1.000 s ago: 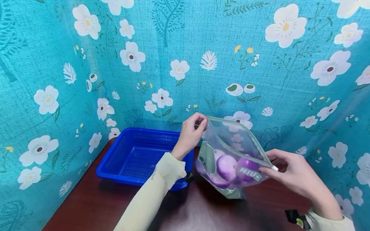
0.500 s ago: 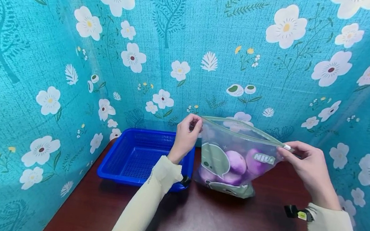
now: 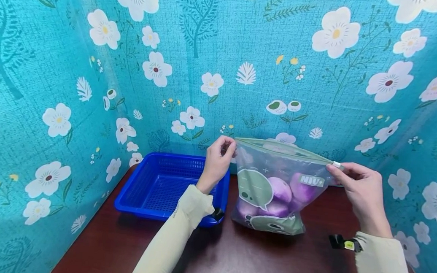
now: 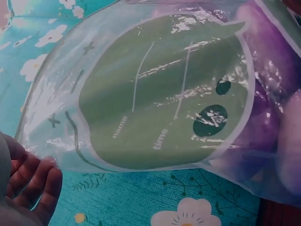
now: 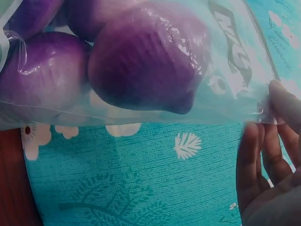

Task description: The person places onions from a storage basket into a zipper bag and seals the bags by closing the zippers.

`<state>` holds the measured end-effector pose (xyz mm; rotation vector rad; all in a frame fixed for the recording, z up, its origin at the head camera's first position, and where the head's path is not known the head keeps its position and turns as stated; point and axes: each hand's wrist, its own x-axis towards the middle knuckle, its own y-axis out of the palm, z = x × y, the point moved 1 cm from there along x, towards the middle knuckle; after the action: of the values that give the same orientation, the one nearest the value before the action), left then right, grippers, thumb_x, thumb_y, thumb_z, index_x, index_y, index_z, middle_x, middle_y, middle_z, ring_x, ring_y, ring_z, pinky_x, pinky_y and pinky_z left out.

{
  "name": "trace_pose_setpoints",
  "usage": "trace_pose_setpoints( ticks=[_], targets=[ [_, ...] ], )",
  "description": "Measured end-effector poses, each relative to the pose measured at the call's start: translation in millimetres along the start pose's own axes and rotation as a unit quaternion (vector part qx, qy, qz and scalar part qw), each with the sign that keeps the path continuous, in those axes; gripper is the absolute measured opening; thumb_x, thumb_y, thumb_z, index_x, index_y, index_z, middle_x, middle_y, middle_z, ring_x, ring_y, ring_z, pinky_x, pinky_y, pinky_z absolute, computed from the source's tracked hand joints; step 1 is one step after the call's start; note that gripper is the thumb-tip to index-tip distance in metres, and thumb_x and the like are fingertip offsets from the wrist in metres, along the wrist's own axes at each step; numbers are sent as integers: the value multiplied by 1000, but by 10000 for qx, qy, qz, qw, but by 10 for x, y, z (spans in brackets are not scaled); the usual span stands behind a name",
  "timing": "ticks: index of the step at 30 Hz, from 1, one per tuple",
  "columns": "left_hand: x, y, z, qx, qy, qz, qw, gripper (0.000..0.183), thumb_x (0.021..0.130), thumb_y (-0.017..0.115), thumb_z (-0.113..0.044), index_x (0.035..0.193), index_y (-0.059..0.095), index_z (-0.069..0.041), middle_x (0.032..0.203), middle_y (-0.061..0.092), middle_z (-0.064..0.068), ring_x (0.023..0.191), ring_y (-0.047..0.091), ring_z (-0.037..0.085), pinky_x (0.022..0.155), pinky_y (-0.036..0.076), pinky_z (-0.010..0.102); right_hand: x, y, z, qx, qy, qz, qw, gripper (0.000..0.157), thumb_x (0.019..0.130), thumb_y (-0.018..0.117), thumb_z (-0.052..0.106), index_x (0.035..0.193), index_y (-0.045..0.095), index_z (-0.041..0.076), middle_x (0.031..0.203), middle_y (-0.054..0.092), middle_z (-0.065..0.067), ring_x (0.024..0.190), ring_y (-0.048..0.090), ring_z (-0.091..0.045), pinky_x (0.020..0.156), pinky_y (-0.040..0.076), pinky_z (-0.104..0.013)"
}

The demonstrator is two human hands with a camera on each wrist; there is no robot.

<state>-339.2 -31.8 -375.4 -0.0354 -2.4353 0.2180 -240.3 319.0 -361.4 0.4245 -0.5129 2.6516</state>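
Observation:
A clear zip bag (image 3: pixel 247 159) with a green speech-bubble print stands on the table, its green-edged mouth stretched between both hands. Inside lie several purple onions (image 3: pixel 280 190), seen close through the plastic as an onion (image 5: pixel 146 59) in the right wrist view. My left hand (image 3: pixel 217 159) pinches the bag's upper left corner. At the upper right corner, beside the white slider (image 3: pixel 336 164), my right hand (image 3: pixel 364 193) pinches the bag between thumb and fingers. Purple onions crowd the bag's lower half, and the mouth gapes slightly.
A blue plastic basket (image 3: pixel 161 187) with perforated walls and nothing in it stands left of the bag, partly behind the left forearm. The dark red table (image 3: pixel 255 257) runs up to a teal flowered curtain (image 3: pixel 224 48) at the back and sides.
My right hand has moved right and up, pulling the bag's mouth from wide to narrow. The left hand has drifted slightly left. The bag now faces forward and stands more upright.

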Motion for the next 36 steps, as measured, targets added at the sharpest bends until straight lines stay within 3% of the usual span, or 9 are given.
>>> trace_pose_setpoints(
  ticks=[5, 11, 18, 23, 27, 32, 36],
  targets=[
    [41, -8, 86, 52, -123, 9, 9999, 16, 108, 57, -16, 103, 65, -3, 89, 69, 15, 80, 70, 29, 71, 56, 23, 25, 1, -56, 354, -58, 377, 9986, 16, 95, 77, 21, 109, 79, 14, 83, 71, 16, 75, 61, -5, 63, 54, -12],
    [81, -17, 111, -26, -176, -57, 9998, 17, 107, 56, -12, 105, 64, 3, 91, 68, 25, 83, 70, 43, 69, 54, 20, 41, 9, -83, 1315, -76, 805, 9880, 19, 97, 73, 13, 115, 78, 9, 91, 77, 14, 75, 72, -3, 70, 59, -15],
    [90, -18, 117, 20, -236, -160, 9996, 17, 107, 59, -15, 103, 66, 0, 89, 69, 20, 81, 72, 36, 74, 62, 47, 43, 51, -79, 1963, -258, 691, 9778, 19, 95, 73, 6, 114, 77, 3, 90, 80, 8, 75, 76, -6, 70, 60, -18],
    [113, -19, 116, 0, -344, -179, 9992, 18, 107, 59, -17, 103, 66, -1, 90, 69, 19, 82, 73, 39, 76, 62, 53, 44, 58, -62, 2076, -419, 529, 9759, 19, 96, 71, 4, 113, 76, -2, 88, 80, 6, 70, 76, -8, 71, 59, -17],
    [125, -24, 125, 92, -476, -245, 9985, 18, 107, 59, -18, 103, 67, -3, 91, 69, 17, 84, 73, 38, 73, 63, 43, 46, 73, -38, 2064, -565, 309, 9764, 19, 96, 71, 3, 112, 74, -7, 86, 80, 5, 68, 76, -8, 70, 59, -17],
    [108, -26, 139, 290, -533, -200, 9980, 16, 107, 59, -19, 106, 67, -5, 95, 69, 14, 82, 72, 29, 68, 58, 25, 28, 107, -16, 1820, -599, 89, 9814, 22, 95, 73, 4, 113, 72, -9, 85, 78, 6, 68, 75, -7, 70, 59, -16],
    [82, -21, 134, 361, -488, -150, 9980, 14, 106, 59, -19, 110, 66, -7, 103, 68, 13, 85, 71, 29, 69, 57, 27, 21, 125, 1, 1579, -574, -15, 9858, 23, 95, 74, 5, 114, 72, -8, 84, 77, 7, 66, 74, -6, 70, 58, -14]
  ],
)
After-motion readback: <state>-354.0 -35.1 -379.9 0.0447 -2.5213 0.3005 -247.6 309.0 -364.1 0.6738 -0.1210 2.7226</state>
